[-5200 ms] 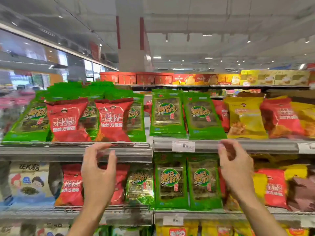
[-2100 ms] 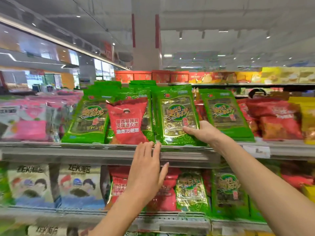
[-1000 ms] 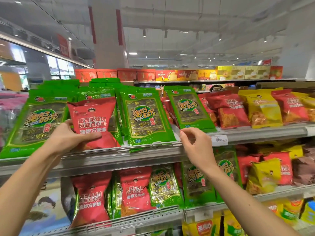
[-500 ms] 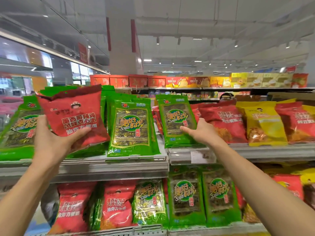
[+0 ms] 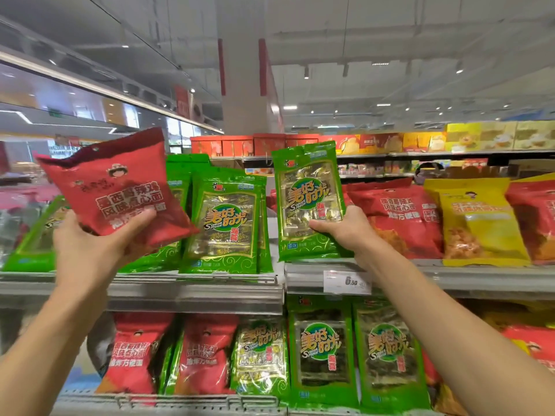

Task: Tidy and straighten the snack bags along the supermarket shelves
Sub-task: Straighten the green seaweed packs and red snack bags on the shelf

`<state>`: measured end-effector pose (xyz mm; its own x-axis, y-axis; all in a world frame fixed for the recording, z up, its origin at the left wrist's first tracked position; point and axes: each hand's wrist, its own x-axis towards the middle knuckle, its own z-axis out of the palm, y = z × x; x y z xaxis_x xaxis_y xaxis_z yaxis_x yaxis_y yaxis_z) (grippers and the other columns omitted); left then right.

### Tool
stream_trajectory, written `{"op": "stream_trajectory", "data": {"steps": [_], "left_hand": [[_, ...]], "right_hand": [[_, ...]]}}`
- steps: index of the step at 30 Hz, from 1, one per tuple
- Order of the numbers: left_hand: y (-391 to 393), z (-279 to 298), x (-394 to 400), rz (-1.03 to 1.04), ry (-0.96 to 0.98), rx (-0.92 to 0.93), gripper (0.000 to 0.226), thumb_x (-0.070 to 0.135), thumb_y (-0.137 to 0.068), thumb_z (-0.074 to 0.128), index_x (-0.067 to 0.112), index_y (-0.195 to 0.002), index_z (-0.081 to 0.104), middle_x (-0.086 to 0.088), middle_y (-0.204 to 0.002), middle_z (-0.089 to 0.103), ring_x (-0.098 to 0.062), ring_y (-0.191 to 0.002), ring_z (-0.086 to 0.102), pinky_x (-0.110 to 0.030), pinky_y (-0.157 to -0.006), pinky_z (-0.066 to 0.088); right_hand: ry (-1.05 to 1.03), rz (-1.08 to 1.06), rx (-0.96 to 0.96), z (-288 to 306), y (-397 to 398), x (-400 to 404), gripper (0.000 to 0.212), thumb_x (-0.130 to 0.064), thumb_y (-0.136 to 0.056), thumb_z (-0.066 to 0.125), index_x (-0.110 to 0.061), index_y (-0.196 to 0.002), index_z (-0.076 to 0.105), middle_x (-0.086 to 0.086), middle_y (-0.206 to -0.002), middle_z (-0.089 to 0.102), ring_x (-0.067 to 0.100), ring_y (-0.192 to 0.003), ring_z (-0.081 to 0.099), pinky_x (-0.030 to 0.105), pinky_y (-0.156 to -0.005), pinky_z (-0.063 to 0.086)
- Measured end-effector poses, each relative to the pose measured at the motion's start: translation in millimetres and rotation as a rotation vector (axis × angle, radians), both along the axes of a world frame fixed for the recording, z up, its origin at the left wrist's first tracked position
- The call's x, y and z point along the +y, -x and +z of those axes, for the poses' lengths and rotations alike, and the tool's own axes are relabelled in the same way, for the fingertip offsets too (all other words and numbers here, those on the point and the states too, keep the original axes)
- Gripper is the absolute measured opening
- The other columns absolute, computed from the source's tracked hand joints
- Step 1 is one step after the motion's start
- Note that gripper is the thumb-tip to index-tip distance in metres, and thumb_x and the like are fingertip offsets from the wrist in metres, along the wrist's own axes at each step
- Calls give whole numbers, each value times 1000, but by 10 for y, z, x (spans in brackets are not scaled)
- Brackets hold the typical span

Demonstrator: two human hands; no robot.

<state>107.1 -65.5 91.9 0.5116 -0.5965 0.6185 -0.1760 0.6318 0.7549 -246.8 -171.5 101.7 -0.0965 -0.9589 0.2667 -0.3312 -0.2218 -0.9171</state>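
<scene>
The left hand, at nine o'clock, grips a red snack bag by its lower edge, thumb across the front, lifting it tilted in front of the upper shelf. The right hand, near three o'clock of centre, pinches the bottom right corner of a green seaweed bag, held upright just above the shelf lip. The hands are well apart. One price tag sits below the right wrist. On the lower shelf, two red bags stand left of three green bags.
</scene>
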Motion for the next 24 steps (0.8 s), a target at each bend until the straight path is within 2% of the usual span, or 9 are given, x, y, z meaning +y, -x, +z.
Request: {"op": "stream_trajectory", "data": {"steps": [4, 8, 11, 14, 17, 20, 22, 24], "left_hand": [[403, 22, -148, -94, -61, 14, 56, 40, -56, 91, 18, -103, 71, 4, -90, 78, -18, -78, 75, -34, -59, 60], [966, 86, -384, -220, -153, -37, 50, 39, -57, 91, 19, -99, 73, 3, -90, 78, -21, -81, 76, -41, -67, 61], [1443, 134, -558, -368, -241, -51, 43, 29, -59, 92, 19, -96, 71, 3, -85, 78, -22, -75, 76, -39, -57, 62], [1859, 157, -754, -453, -320, -98, 44, 25, -63, 91, 14, -100, 70, 2, -82, 78, -21, -70, 75, -32, -52, 59], [2158, 105, -952, -475, -380, -167, 43, 28, -63, 93, 15, -99, 72, -3, -87, 78, -23, -72, 76, -38, -60, 62], [2333, -29, -1091, -464, -433, -254, 39, 36, -64, 92, 21, -94, 73, 0, -91, 78, -18, -82, 74, -38, -77, 62], [2364, -84, -1141, -403, -460, -310, 42, 49, -64, 89, 23, -92, 71, 3, -92, 77, -14, -85, 72, -36, -81, 60], [2351, -84, -1163, -387, -492, -357, 53, 56, -64, 86, 21, -99, 70, 2, -94, 76, -18, -87, 72, -37, -82, 60]], "right_hand": [[214, -119, -9, 81, 87, 167, 69, -37, -81, 84, -13, -137, 50, 5, -133, 63, 27, -123, 59, 50, -107, 48], [341, -214, -41, 127, 417, 409, 57, -40, -81, 84, -19, -128, 57, -2, -119, 68, 21, -112, 64, 39, -96, 52], [359, -255, -83, 10, 687, 593, 54, -37, -81, 85, -20, -126, 61, -3, -117, 72, 19, -108, 68, 38, -96, 53], [368, -272, -180, -136, 892, 778, 53, -31, -81, 85, -18, -126, 62, -4, -113, 74, 11, -99, 72, 31, -87, 57], [374, -291, -213, -248, 1050, 918, 45, -27, -82, 84, -19, -122, 65, -8, -107, 75, 5, -91, 73, 25, -78, 57], [370, -283, -219, -337, 1147, 1015, 40, -24, -82, 83, -21, -118, 65, -11, -103, 76, 0, -87, 73, 24, -76, 57], [358, -274, -207, -377, 1177, 1054, 40, -25, -82, 83, -22, -118, 65, -9, -104, 76, 4, -90, 74, 30, -81, 58], [352, -256, -196, -396, 1172, 1069, 41, -26, -82, 83, -23, -119, 65, -7, -107, 77, 12, -96, 74, 38, -89, 58]]}}
